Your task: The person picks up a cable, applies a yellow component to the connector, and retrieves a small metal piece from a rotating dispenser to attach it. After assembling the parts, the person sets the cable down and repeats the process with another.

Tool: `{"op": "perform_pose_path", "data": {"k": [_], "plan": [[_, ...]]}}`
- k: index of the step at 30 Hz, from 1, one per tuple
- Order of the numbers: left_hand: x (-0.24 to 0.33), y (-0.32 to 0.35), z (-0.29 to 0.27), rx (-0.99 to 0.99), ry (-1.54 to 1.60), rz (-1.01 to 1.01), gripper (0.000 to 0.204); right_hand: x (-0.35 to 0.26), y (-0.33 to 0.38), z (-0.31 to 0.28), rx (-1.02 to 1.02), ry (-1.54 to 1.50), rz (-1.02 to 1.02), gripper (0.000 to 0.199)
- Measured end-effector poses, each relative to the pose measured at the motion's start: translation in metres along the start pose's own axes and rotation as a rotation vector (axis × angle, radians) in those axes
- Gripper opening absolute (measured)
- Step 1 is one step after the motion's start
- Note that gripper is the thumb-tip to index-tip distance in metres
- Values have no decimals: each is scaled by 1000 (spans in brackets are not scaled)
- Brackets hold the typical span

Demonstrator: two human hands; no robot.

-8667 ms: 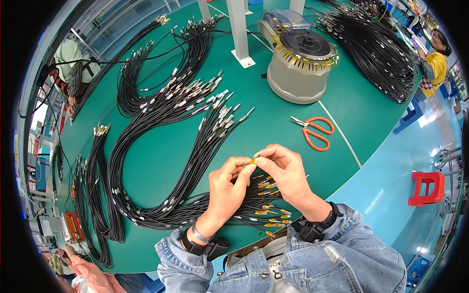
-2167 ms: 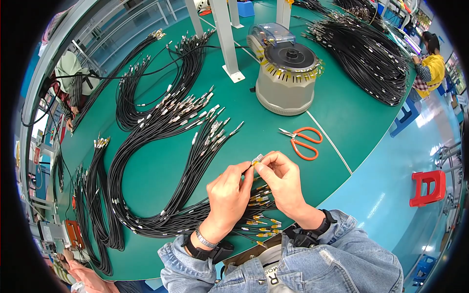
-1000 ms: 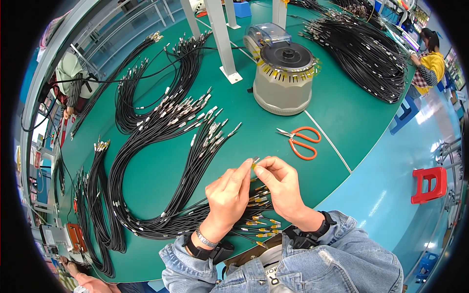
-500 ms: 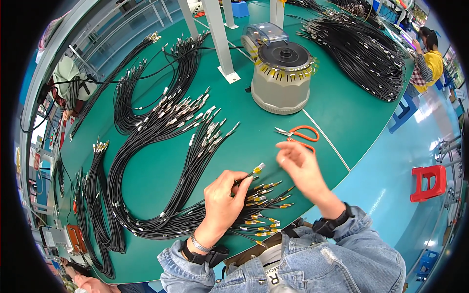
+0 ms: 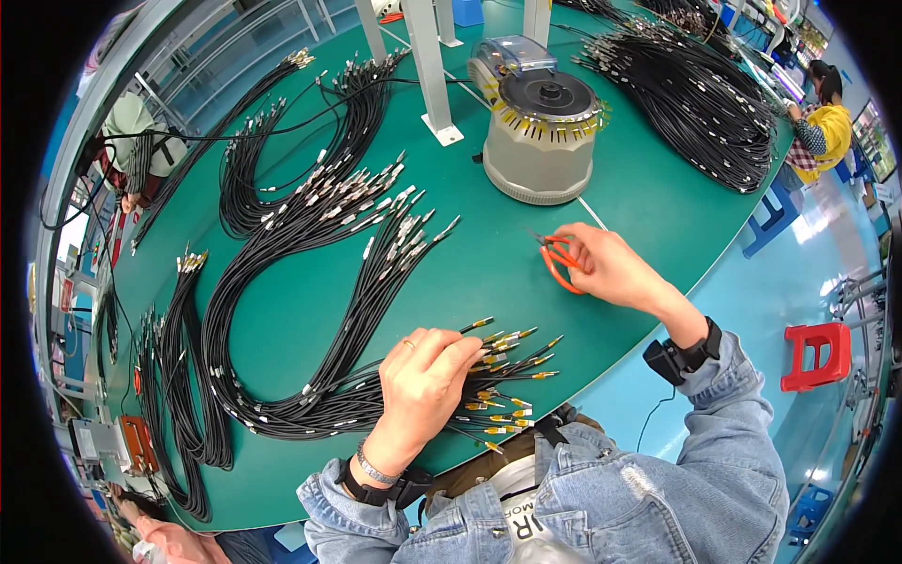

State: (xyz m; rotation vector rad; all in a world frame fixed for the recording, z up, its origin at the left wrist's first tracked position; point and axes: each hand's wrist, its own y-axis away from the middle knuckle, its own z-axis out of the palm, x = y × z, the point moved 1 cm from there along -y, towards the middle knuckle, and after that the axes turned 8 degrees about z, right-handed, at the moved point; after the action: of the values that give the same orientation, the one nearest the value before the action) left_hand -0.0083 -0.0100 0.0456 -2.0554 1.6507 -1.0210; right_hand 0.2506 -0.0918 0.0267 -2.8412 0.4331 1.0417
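Observation:
My right hand [image 5: 611, 268] is closed around the orange handles of a pair of scissors [image 5: 552, 273], lifted at the table's right side with the blades pointing to the far left. Nearer me, my left hand [image 5: 421, 376] is closed over the end of a long bundle of black cables [image 5: 282, 425], pinching a cable whose tip is mostly covered by the fingers. Several cable ends wrapped in yellow tape [image 5: 512, 402] fan out to the right of that hand. From there the bundle curves left and away, ending in white-labelled tips [image 5: 406, 249].
A round grey tape dispenser [image 5: 540, 164] with yellow strips around its top stands beyond the scissors, next to a white metal post [image 5: 434, 80]. More cable bundles lie at far right [image 5: 686, 103] and left [image 5: 193, 376]. A red stool [image 5: 817, 357] stands on the floor; other people sit around the table.
My right hand has taken hold of the scissors that lay on the table and raised them. The left hand has shifted slightly, and the cable tip it held up now shows less.

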Motion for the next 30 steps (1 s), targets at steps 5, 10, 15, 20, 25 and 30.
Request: {"op": "perform_pose_path", "data": {"k": [5, 10, 15, 20, 25, 30], "plan": [[5, 14, -4, 22, 73, -37, 20, -46, 32, -12, -295, -747, 117, 49], [10, 21, -3, 15, 113, -44, 20, -76, 52, -17, -437, -188, -238, 47], [15, 23, -5, 24, 114, -13, 21, -78, 60, -6, -306, 63, -448, 47], [15, 26, -5, 18, 103, 18, 21, -84, 53, -5, -336, 149, -508, 44], [16, 30, -5, 48, 102, 56, 24, -88, 50, -4, -406, 198, -517, 41], [17, 31, -5, 118, 104, 83, 26, -87, 49, -2, -387, 156, -577, 40]]}}
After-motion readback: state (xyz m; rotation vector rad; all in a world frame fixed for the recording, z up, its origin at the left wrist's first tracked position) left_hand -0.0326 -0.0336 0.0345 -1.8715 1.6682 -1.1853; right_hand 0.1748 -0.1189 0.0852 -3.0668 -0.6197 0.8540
